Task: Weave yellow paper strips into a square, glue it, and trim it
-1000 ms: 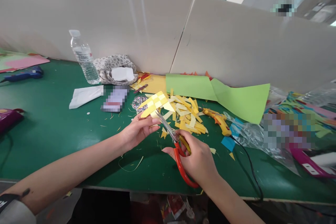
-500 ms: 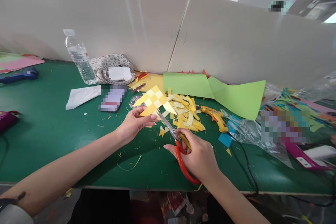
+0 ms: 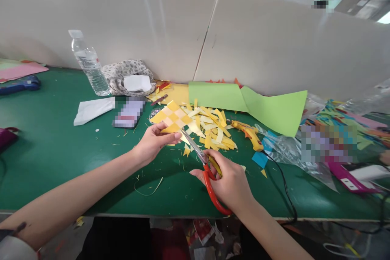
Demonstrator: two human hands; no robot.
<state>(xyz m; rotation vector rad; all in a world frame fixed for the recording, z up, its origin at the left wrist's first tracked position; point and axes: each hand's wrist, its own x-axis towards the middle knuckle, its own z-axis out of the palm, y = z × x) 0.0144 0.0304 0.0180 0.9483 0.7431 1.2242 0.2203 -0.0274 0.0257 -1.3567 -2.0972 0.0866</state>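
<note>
Between the thumb and fingers of my left hand [image 3: 154, 143] is a woven paper piece [image 3: 174, 116], checkered in deep and pale yellow with pointed ends. My right hand [image 3: 230, 178] grips a pair of scissors [image 3: 198, 151] with red handles, a finger and thumb at the loops. The blades point up and left, and their tips reach the lower right edge of the woven piece. Whether they touch the paper I cannot tell. Just behind lies a loose pile of yellow paper strips [image 3: 217, 130].
A yellow glue gun [image 3: 250, 135] with a black cord lies right of the strips. Green paper sheets [image 3: 219, 96] rest against the partition. At left are a water bottle [image 3: 91, 69], a patterned cloth pouch [image 3: 128, 71], a white tissue [image 3: 93, 110] and a phone [image 3: 129, 113].
The woven piece has turned and tilted in my left hand, its checks now facing differently. The scissors stay nearly where they were. The whole view has shifted slightly.
</note>
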